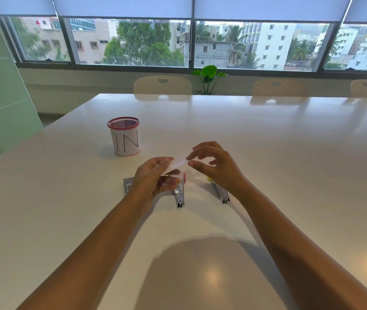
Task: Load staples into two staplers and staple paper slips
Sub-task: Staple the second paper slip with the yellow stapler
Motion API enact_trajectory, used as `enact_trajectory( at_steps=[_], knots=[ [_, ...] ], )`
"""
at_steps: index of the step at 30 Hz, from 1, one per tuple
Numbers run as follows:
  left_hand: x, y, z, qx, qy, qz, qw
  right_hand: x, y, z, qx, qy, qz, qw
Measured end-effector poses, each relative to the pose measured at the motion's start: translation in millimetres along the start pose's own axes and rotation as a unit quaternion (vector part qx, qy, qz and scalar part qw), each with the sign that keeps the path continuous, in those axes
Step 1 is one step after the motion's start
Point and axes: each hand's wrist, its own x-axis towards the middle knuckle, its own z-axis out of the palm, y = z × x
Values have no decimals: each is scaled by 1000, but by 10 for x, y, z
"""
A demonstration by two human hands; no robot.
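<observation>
The left hand (pixel 153 177) is pinching the near-left end of 1 paper slip (pixel 178 163), while the right hand (pixel 216 164) is nipping its far-right end between thumb and forefinger, other fingers loosely spread; the slip's long axis is running between them, raised above the table (pixel 289 153). Directly beneath are lying 2 staplers: the pink stapler (pixel 179 193) just beside the left hand, the yellow stapler (pixel 221 193) partly under the right wrist, both pointing away. 1 staple packet (pixel 127 185) is peeking out left; 1 mesh cup (pixel 124 136) is standing farther back.
</observation>
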Motion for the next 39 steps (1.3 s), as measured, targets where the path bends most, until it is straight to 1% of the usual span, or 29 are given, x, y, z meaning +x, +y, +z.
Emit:
enact_trajectory(
  at_steps=[2,4,6,10,15,20,22,24,27,30,33,35,36,37,39],
  knots=[
    [-3,23,1,18,33,-3,999,9,-38,-4,37,15,19,999],
    [-13,53,-1,30,53,-8,998,9,-72,-3,78,22,58,995],
    [-14,76,-2,47,39,-9,998,0,-90,9,116,30,103,987],
    [-8,52,6,99,13,0,995,-23,-111,23,126,12,165,978],
    [21,25,10,113,4,-1,994,-14,-114,44,163,28,192,967],
    [11,-13,30,102,-42,-19,994,-22,-126,71,202,49,201,957],
    [21,-20,29,91,-34,-12,995,-33,-139,88,222,53,205,952],
    [24,-9,34,76,-7,-4,997,-39,-143,116,228,50,203,951],
    [20,5,57,96,51,27,994,-43,-148,173,218,33,210,953],
    [21,13,64,204,100,105,968,-53,-170,199,233,10,220,947],
    [17,1,44,273,109,164,942,-72,-183,194,215,-25,240,947],
    [8,1,33,280,99,177,938,-84,-179,198,185,-44,254,949],
    [6,4,30,273,85,169,943,-88,-178,202,181,-48,256,948],
    [5,9,27,246,64,145,956,-92,-176,204,185,-48,256,948],
    [-11,33,23,142,-6,59,988,-95,-181,198,206,-40,250,945]
  ],
)
